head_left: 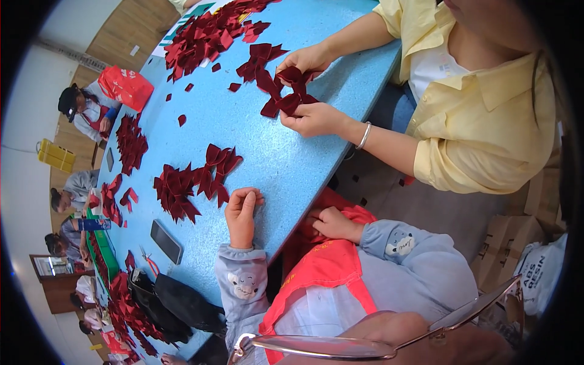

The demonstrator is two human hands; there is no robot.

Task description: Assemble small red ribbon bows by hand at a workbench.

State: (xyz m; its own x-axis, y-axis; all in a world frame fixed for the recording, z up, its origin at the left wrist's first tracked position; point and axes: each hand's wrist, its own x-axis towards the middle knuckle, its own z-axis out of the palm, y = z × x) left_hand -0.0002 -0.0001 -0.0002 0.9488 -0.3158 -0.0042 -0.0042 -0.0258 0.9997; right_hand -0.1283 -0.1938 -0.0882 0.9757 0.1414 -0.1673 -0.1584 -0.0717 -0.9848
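My left hand is at the near edge of the blue table, fingers curled in and thumb against them; whatever they may hold is hidden. Just beyond it lie a dark red velvet bow and a heap of similar bows. Down at my lap, my right hand rests against my red apron, its fingers bent into the red cloth and partly out of sight. What is under those fingertips I cannot make out.
Beside me a co-worker in a yellow shirt holds dark red bows over the table. A large pile of red pieces lies farther off. A phone, pliers and a black bag are to my left.
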